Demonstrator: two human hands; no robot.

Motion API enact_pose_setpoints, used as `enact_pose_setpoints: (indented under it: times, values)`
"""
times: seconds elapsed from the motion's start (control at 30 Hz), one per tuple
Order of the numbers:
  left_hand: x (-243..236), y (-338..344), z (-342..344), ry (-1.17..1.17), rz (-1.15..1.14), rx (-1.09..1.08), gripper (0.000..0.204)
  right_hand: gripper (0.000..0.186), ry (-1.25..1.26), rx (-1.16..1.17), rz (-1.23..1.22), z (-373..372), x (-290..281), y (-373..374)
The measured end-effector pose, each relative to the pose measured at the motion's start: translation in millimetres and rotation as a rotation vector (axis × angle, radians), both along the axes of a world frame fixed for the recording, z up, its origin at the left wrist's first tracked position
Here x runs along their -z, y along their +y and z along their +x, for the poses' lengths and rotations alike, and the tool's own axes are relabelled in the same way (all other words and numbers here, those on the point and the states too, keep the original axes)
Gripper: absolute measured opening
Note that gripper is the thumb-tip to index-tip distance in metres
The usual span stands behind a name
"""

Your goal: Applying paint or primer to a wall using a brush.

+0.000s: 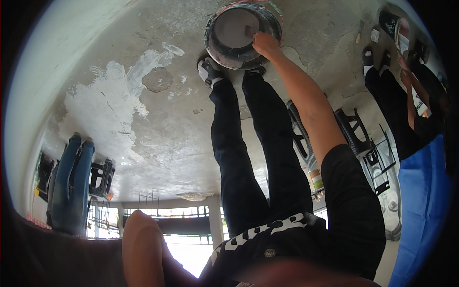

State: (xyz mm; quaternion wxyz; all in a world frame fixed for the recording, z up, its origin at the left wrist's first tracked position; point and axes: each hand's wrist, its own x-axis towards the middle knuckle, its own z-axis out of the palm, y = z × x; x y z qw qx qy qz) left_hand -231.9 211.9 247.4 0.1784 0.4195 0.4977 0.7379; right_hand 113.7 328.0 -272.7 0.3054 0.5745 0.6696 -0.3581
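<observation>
At the top centre, a round dark bucket (212,46) stands on the floor in front of my feet. It holds a smooth grey, paint-like liquid (234,26). My right hand (266,44) is over its right side, fingers closed round a small tool (249,31). A brownish end shows at the liquid's surface; it looks like a brush, though the grip hides most of it. My bent left arm (139,239) shows at the lower left, and its hand is out of view.
The concrete floor (181,124) has white smears and a worn patch. A person in jeans (69,186) stands at left; others are at right, near a blue cloth (420,191). Dark chairs (354,129) stand behind me. A handled tool (358,34) lies on the floor.
</observation>
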Motion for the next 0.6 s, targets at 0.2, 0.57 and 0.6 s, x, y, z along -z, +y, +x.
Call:
enact_pose_setpoints:
  times: [0.2,0.57,0.6]
  values:
    - [15.8,-12.4,-7.0,-0.051,-0.01,-0.023,0.064,0.03,0.01,0.001,0.166,31.7,-1.7,2.6]
    - [51.7,-2.0,0.8,0.388,-0.598,-0.363,0.027,0.034,0.024,0.001,0.112,20.2,11.5,-7.8]
    - [104.1,-17.9,33.1,0.08,-0.586,-0.304,0.022,0.034,0.006,-0.007,0.124,34.6,14.2,-7.3]
